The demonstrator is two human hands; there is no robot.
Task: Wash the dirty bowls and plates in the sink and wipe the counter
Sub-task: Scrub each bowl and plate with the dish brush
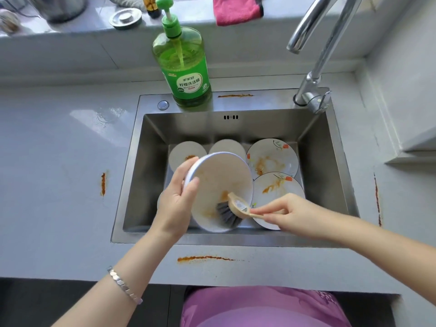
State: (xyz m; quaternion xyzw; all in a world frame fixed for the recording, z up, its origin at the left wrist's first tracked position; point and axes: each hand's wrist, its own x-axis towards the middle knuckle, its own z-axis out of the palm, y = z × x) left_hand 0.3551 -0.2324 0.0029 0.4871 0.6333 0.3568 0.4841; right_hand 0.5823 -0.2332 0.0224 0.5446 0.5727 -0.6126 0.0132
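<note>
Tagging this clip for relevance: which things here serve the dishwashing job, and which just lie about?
In use: left hand, bowl, right hand, brush, stained plates, sink, soap bottle, faucet, counter smears, pink cloth.
Lying about: metal lid, dark bottle, both on the sill.

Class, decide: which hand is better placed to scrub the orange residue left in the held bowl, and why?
Right. The right hand pinches the brush, its bristles inside the bowl; the left hand grips the bowl's rim, tilting it over the sink.
</note>
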